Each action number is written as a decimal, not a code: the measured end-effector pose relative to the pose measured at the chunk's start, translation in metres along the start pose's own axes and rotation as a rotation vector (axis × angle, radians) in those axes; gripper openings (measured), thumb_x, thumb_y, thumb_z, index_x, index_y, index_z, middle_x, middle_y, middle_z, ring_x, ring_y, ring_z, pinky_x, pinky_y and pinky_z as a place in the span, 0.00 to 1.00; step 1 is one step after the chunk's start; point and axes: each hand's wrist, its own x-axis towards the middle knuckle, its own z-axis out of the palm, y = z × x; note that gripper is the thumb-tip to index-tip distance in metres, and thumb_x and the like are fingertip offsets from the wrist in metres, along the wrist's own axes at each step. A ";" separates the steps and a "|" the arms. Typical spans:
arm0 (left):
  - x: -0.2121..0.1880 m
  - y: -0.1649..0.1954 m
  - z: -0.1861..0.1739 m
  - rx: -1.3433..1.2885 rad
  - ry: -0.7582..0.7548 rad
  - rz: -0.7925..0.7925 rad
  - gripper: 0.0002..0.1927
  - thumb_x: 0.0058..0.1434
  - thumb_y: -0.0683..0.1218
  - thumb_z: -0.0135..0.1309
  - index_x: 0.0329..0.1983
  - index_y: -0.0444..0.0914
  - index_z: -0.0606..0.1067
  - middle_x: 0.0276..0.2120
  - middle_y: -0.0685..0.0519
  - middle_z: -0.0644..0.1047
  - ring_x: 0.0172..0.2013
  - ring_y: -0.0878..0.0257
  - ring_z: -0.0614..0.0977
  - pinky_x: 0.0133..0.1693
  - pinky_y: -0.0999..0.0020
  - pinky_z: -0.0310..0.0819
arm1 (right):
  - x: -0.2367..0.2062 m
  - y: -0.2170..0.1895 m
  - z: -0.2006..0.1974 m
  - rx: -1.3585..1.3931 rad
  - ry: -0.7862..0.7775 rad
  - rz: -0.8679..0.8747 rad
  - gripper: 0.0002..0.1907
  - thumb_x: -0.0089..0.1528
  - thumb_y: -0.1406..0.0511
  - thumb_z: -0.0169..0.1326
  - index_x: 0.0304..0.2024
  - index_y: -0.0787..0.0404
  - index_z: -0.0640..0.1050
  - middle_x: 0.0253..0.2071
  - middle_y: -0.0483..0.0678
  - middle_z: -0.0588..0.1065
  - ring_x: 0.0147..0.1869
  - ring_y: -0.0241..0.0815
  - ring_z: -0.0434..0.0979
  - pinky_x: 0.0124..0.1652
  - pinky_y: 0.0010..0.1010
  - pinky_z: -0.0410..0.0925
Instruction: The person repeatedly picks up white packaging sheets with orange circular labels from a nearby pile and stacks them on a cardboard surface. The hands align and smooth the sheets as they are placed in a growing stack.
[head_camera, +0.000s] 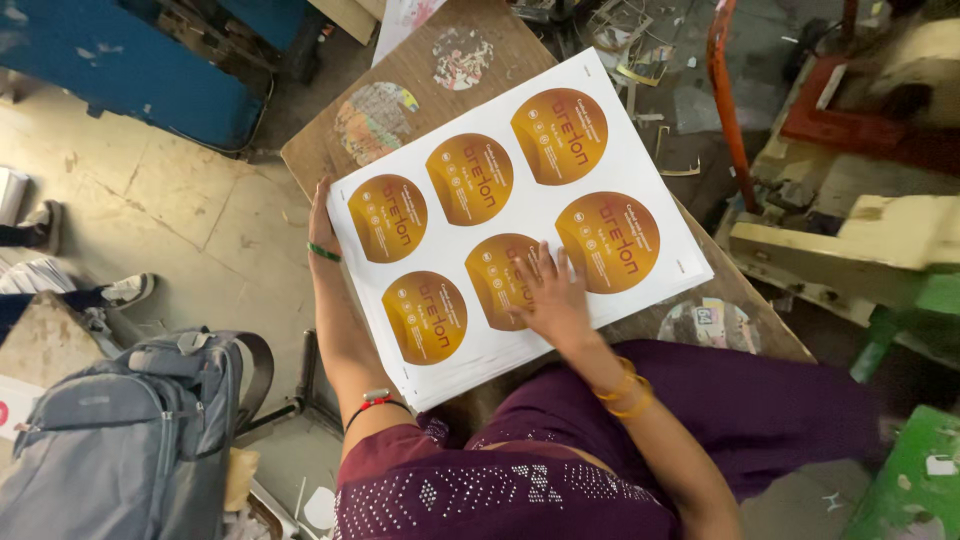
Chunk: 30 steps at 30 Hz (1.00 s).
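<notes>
White card sheets (640, 175) printed with six amber-gold round labels sit in a squared stack on a brown board counter (330, 150), seen from the head camera looking straight down over the worker's lap. The stack appears aligned, its edges flush at the near corner, and none of the discs on the top sheet has been cut or punched out; by that showing the sheets are gathered but the labels themselves remain untouched.

The left hand (321, 222) is at the nine o'clock edge of the stack, fingers tucked under or against the side, so how far they are spread cannot be told; a green bangle circles that wrist. The right hand (550, 295) lies flat on top toward six o'clock, fingers spread apart and pressed on the lower middle label, gripping nothing. Gold bangles (625, 388) ring that forearm above a purple garment.

Two worn round offcut patterns mark the counter at eleven o'clock beyond the sheets. A grey backpack (130, 430) rests on the concrete floor at eight o'clock, and cream-painted machinery (860, 240) with a red bar stands at three o'clock.
</notes>
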 end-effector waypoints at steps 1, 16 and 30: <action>0.001 -0.001 -0.001 -0.017 0.022 0.011 0.29 0.74 0.59 0.53 0.72 0.40 0.66 0.59 0.53 0.75 0.58 0.59 0.77 0.60 0.61 0.74 | -0.008 0.019 -0.005 0.104 0.017 -0.039 0.44 0.62 0.41 0.53 0.75 0.46 0.56 0.76 0.61 0.52 0.75 0.66 0.51 0.65 0.67 0.53; 0.009 -0.017 -0.026 -0.156 0.262 0.153 0.28 0.68 0.62 0.49 0.65 0.44 0.69 0.52 0.52 0.79 0.51 0.58 0.82 0.53 0.60 0.80 | -0.062 0.206 -0.012 0.154 0.449 0.147 0.40 0.55 0.79 0.50 0.71 0.73 0.58 0.63 0.72 0.68 0.65 0.71 0.70 0.62 0.50 0.66; 0.023 -0.007 -0.028 0.053 0.307 0.108 0.30 0.61 0.38 0.57 0.67 0.43 0.67 0.40 0.48 0.80 0.38 0.60 0.84 0.42 0.65 0.81 | -0.086 0.238 -0.056 0.365 0.009 0.467 0.46 0.60 0.64 0.57 0.78 0.59 0.54 0.71 0.59 0.62 0.72 0.57 0.64 0.63 0.49 0.63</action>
